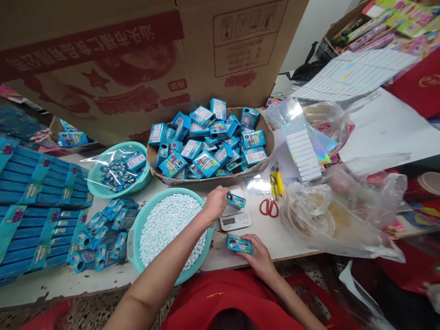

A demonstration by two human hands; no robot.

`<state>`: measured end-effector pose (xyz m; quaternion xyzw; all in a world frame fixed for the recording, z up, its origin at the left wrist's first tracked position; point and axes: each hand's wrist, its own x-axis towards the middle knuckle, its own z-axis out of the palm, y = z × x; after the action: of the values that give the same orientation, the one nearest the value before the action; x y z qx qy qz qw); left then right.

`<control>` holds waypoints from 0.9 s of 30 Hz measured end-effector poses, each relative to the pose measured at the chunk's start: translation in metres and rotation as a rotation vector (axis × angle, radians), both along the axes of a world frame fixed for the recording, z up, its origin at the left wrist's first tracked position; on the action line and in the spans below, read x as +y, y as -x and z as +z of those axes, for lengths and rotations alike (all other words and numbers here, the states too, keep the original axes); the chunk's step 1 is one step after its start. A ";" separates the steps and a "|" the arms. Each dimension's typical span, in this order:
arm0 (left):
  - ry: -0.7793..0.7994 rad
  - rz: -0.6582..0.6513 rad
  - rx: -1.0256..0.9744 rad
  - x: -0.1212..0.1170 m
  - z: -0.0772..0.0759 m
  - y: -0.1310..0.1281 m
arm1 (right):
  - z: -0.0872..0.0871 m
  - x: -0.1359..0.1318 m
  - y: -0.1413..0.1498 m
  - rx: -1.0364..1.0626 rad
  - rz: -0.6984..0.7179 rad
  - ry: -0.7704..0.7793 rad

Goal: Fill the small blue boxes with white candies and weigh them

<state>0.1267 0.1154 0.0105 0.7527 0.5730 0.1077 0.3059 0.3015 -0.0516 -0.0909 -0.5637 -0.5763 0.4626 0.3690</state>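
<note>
My left hand [216, 204] is closed, its fingertips pinched together over the round hole of a small blue candy box [236, 201]. What the fingers hold, if anything, is too small to make out. That candy box rests on a white digital scale [242, 221]. Nearer the table's front edge, my right hand [259, 257] grips a second blue candy box [238, 244] by its right end. Something silvery shows in this box's hole. Beneath my left forearm, a turquoise basin [133, 243] holds many small pale candies [168, 224].
Behind the basin, a cut-down carton [206, 181] is heaped with blue boxes. A smaller turquoise bowl [94, 181] contains silvery pieces. More boxes [106, 233] lie left. Red-handled scissors [269, 207], yellow-handled tools [276, 182] and plastic bags [316, 215] are right. A large carton [199, 50] stands behind.
</note>
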 end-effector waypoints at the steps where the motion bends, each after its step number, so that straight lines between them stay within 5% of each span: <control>1: -0.010 0.006 -0.009 0.002 -0.002 -0.001 | 0.000 0.000 0.001 0.002 0.001 0.001; 8: 0.200 0.298 -0.276 -0.008 0.009 0.041 | 0.001 -0.001 0.002 0.012 -0.021 0.014; 13: 0.189 0.218 0.146 -0.039 0.025 0.103 | 0.002 0.000 -0.001 -0.008 -0.013 0.027; 16: 0.195 0.218 0.146 -0.046 0.023 0.115 | 0.004 0.000 -0.002 -0.020 -0.015 0.038; 21: 0.073 0.213 0.030 -0.032 0.014 0.084 | 0.006 0.000 -0.002 -0.033 -0.020 0.051; 27: -0.071 -0.188 0.018 -0.007 -0.004 0.016 | 0.007 0.000 -0.003 -0.042 -0.030 0.050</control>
<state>0.1111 0.1081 0.0070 0.8143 0.4985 0.0920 0.2828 0.3040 -0.0519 -0.0840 -0.5908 -0.5637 0.4593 0.3497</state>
